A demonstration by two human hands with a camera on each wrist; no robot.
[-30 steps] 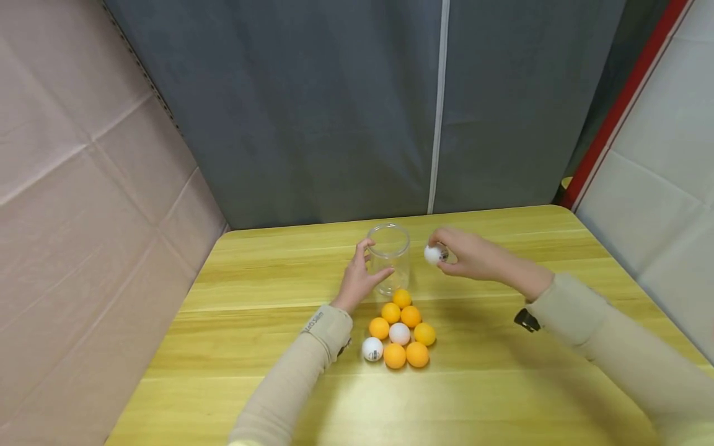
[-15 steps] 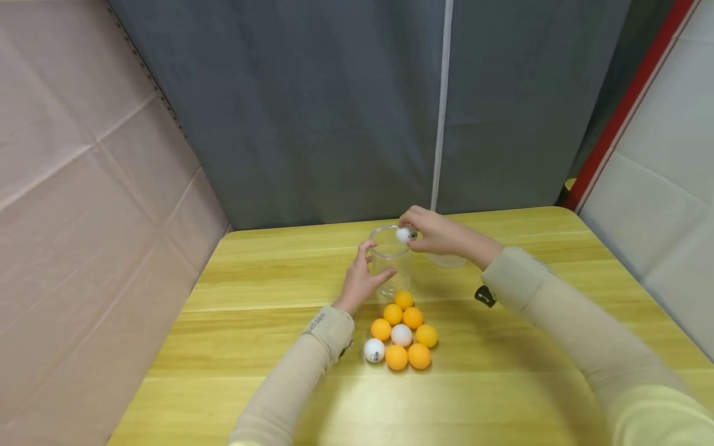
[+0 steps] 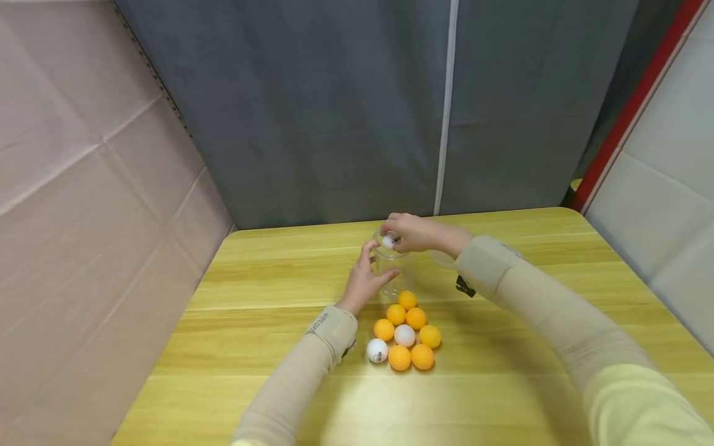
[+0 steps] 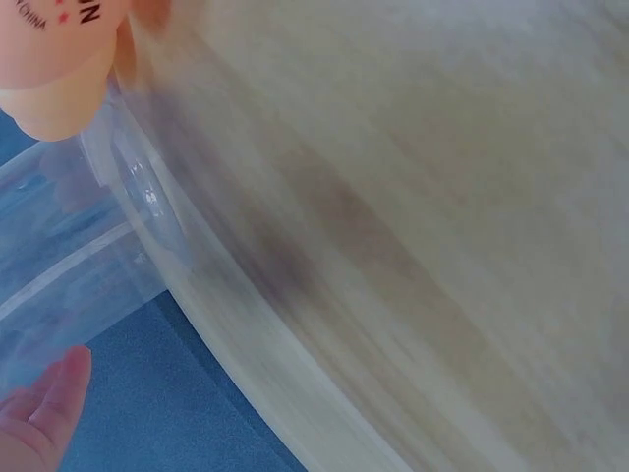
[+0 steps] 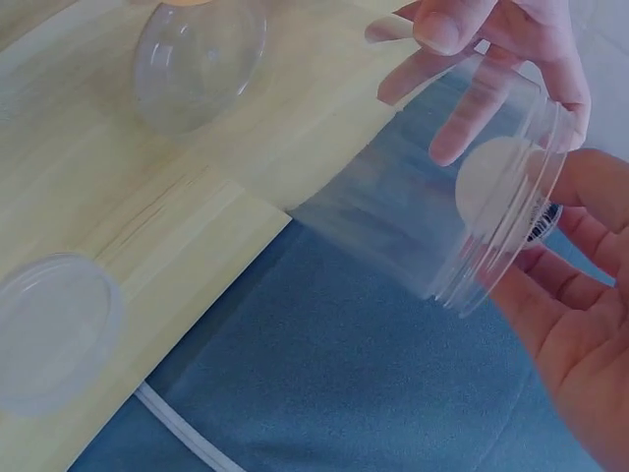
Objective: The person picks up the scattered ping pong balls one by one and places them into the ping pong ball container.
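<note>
The clear plastic jar (image 3: 390, 272) stands upright near the middle of the table's (image 3: 256, 297) far edge, and the white ball (image 3: 388, 241) sits at its open mouth. The right hand (image 3: 415, 233) pinches that ball in curled fingertips. The left hand (image 3: 365, 282) curls around the jar's side. The jar is see-through with a threaded rim. On the near side of the jar lie six orange balls (image 3: 399, 357) and two white ones (image 3: 377, 350), clustered together. A clear lid (image 5: 54, 329) lies flat on the table beside the jar.
</note>
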